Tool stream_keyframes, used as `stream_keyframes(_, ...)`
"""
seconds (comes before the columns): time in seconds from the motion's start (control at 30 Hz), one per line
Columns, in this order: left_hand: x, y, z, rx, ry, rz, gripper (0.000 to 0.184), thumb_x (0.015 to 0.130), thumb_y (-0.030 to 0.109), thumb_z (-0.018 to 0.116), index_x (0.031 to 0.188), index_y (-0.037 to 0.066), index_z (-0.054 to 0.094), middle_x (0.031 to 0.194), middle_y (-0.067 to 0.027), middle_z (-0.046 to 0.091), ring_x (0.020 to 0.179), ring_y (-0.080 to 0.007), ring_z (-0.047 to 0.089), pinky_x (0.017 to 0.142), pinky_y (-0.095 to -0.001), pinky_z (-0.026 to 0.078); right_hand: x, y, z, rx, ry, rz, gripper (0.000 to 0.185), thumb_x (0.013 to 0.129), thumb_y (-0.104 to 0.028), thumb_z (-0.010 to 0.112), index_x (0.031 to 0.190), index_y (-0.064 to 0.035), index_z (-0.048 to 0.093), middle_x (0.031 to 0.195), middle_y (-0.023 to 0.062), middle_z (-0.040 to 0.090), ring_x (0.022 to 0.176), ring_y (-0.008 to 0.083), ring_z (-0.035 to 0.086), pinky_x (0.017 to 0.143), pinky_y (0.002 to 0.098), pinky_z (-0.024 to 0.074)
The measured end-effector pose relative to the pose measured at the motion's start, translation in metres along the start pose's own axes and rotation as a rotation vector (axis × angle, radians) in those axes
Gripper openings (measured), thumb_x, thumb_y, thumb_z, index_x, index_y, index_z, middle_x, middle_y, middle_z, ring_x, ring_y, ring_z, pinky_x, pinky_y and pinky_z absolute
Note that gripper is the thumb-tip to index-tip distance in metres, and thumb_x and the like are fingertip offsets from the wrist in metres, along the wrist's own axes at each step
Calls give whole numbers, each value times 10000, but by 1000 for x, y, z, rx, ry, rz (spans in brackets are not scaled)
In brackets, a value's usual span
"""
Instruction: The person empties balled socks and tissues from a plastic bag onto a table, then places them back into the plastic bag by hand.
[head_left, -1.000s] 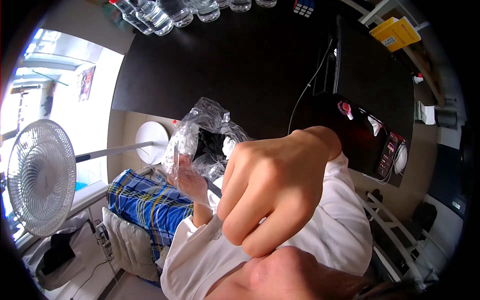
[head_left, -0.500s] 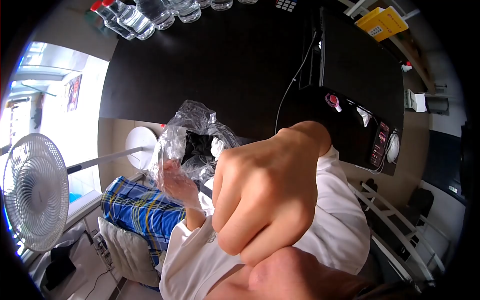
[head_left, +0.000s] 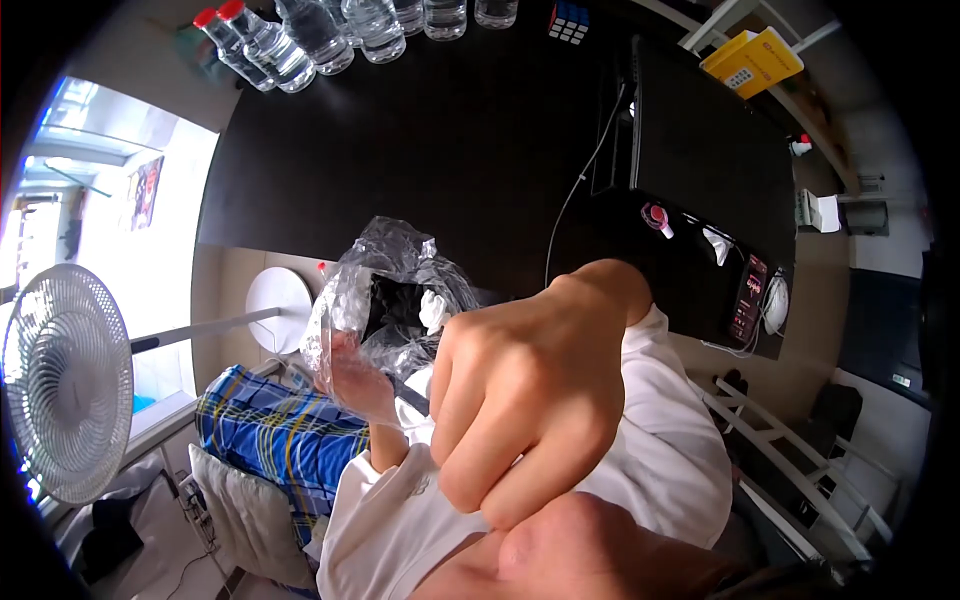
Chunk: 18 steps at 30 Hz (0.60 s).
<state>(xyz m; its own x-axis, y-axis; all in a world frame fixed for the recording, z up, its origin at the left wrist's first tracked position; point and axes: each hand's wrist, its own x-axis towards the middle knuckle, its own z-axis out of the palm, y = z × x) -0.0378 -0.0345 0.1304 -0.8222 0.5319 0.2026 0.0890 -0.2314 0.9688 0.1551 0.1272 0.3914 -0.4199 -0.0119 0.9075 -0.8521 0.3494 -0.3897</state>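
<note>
My left hand (head_left: 358, 378) is closed around the side of a crumpled clear plastic bag (head_left: 395, 243), seen partly through the film. The bag's mouth gapes, showing something black (head_left: 392, 308) and a crumpled white piece (head_left: 433, 312) inside. My right hand (head_left: 535, 400) is raised close to the camera, right by my mouth and chin. Its fingers are curled into a fist with the back of the hand toward the camera. Whatever its fingertips may hold is hidden.
A dark table (head_left: 400, 150) carries several clear bottles (head_left: 375, 30), a puzzle cube (head_left: 568, 22), a black monitor (head_left: 710, 140), a phone (head_left: 748, 298) and a white mouse (head_left: 775, 303). A fan (head_left: 70, 380) stands left, near a blue plaid cloth (head_left: 270, 420).
The camera view has tilted slightly, so the table things sit a little lower and more of the cube shows. Both hands keep nearly the same pose.
</note>
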Motion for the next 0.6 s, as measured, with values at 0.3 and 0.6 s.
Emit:
stream_keyframes(0.3, -2, -15, -14, -114, 7, -106, 359, 1052, 309, 479, 1110, 1, 654, 1104, -99, 678, 978, -192, 643, 903, -364, 526, 3, 11, -9, 82, -39, -16, 226, 819, 22, 622, 652, -77, 506, 740, -13, 546, 480, 96, 420, 395, 243, 288)
stream_keyframes(0.6, 2, 20, 12, 426, -101, 361, 185, 1004, 114, 523, 1031, -30, 637, 978, -95, 657, 936, -193, 635, 833, -327, 529, 2, 14, -9, 60, -47, -13, 221, 808, 19, 636, 654, -76, 510, 738, -15, 539, 483, 96, 422, 393, 245, 293)
